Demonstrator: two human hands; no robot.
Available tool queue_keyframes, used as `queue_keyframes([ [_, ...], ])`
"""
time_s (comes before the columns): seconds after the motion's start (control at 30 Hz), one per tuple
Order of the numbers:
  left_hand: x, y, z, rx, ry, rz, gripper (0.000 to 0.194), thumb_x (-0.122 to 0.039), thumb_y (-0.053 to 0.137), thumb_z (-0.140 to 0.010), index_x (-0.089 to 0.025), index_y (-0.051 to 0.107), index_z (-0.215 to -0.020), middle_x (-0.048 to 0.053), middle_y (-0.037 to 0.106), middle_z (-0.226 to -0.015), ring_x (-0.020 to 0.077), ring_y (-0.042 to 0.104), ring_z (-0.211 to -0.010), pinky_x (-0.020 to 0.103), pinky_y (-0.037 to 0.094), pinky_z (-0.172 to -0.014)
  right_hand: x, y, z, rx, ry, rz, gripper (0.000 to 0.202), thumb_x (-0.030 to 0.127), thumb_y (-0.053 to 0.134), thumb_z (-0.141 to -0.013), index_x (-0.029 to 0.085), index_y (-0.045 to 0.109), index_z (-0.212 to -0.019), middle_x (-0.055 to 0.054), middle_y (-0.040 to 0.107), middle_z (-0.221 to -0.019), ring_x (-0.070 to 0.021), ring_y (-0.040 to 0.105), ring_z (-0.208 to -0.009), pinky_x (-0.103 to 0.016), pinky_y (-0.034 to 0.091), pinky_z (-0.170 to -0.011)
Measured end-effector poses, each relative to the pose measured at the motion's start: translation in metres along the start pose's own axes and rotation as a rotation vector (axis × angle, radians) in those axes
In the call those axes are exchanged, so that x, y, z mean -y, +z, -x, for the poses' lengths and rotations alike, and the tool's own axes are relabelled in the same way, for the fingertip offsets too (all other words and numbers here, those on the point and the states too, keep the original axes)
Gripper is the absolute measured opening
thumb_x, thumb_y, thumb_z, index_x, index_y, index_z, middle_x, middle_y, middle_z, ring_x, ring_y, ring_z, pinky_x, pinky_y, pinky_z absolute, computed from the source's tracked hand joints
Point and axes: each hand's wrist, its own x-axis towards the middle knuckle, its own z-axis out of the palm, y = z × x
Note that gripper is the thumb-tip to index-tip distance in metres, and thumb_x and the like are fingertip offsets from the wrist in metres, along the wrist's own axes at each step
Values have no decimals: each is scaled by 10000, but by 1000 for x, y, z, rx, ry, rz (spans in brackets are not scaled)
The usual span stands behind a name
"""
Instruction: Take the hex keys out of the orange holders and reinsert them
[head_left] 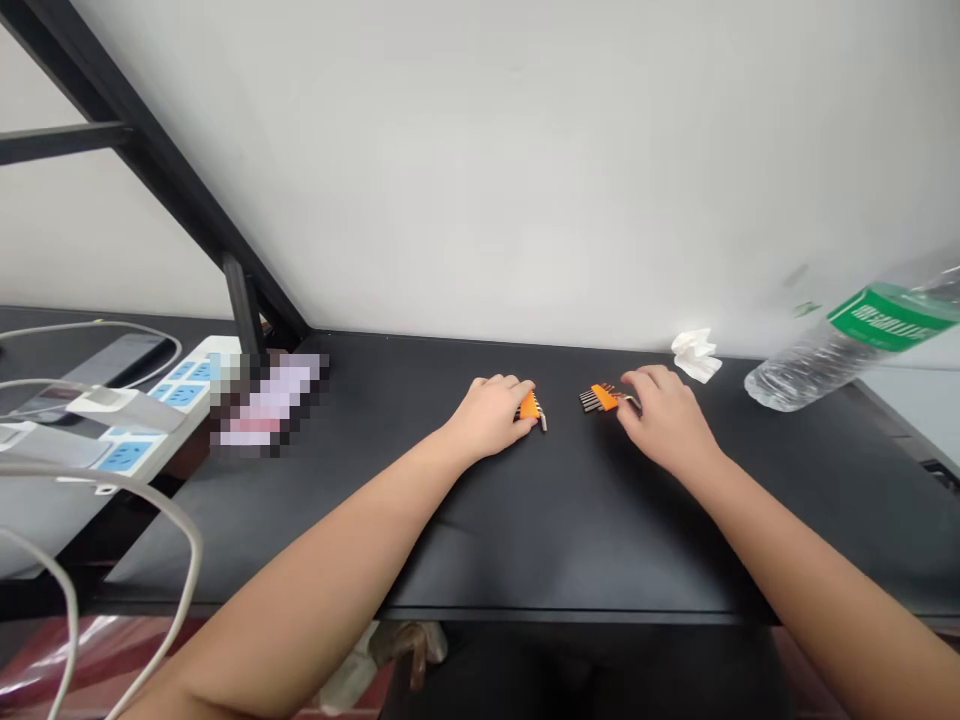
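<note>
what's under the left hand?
Part of an orange holder with bent metal ends pokes out past the left hand, above the black tabletop. The rest is covered; can't tell whether anything else is under there.

Orange hex-key set (529, 406) near another orange set (604, 398)

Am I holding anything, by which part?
Left hand: an orange holder of metal hex keys, apparently across its body. Right hand: another holder, right end; grip unclear.
</note>
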Motion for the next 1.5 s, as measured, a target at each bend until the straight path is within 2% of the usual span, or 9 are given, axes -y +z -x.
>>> queue_keyframes([
  [0.2,0,2,1,-49,-46,-73,445,-429,565,-939,-264,575,-1352,125,629,-1243,329,567,-1146,490,452,-962,-29,2,-18,189,154,-221,381,247,585,-858,187,626,-1231,-116,612,-1241,-250,635,-1036,-380,511,-910],
  [0.3,5,4,-1,-87,-130,-107,462,-424,508,-966,-234,556,-1384,146,606,-1283,356,537,-1179,538,449,-970,-43,14,-20,295,68,-256,404,205,557,-868,205,627,-1265,-106,602,-1240,-229,633,-1024,-367,505,-923],
  [0.43,6,1,-2,-196,-231,-102,519,-305,517,-928,-194,511,-1435,166,556,-1395,390,464,-1291,573,436,-1008,-23,20,-13,274,-25,-331,389,173,541,-873,213,619,-1252,-74,626,-1133,-206,628,-966,-340,503,-871],
  [0.53,-4,-4,1,-272,-117,-23,493,-218,533,-895,-203,552,-1387,140,575,-1376,340,495,-1279,508,452,-1040,2,19,-8,278,-99,-372,358,213,542,-913,212,605,-1265,-61,628,-1011,-204,614,-885,-331,502,-811],
  [0.63,-18,-4,4,-164,143,67,435,-250,530,-938,-223,570,-1370,105,621,-1310,275,558,-1211,439,455,-1080,19,19,-3,279,-206,-413,367,244,527,-951,228,578,-1314,-61,610,-1024,-199,608,-873,-332,507,-797],
  [0.77,-27,6,5,-69,191,55,566,-372,610,-936,-189,511,-1462,119,578,-1405,302,536,-1235,455,460,-1071,30,22,2,268,-311,-464,271,244,501,-984,235,625,-1225,-64,597,-1050,-186,611,-868,-335,524,-806],
  [0.97,-23,12,0,-67,155,-28,385,-463,559,-997,-276,665,-1317,55,644,-1342,272,561,-1149,437,466,-1000,36,29,4,215,-421,-529,205,245,517,-1005,249,692,-1111,-73,613,-1088,-188,637,-899,-350,557,-816],
  [1.2,-27,16,-3,-95,177,-141,323,-428,518,-1031,-236,744,-1159,43,731,-1180,236,581,-1006,386,453,-902,31,30,1,106,-502,-495,192,141,544,-937,218,719,-923,-82,667,-1132,-202,655,-937,-373,574,-841],
  [1.5,-30,12,0,-116,114,-120,304,-436,559,-1008,-244,794,-1034,42,758,-1104,254,573,-986,390,454,-845,21,20,6,102,-575,-381,236,196,553,-981,232,747,-1112,-46,749,-1149,-238,645,-1043,-417,563,-932],
])
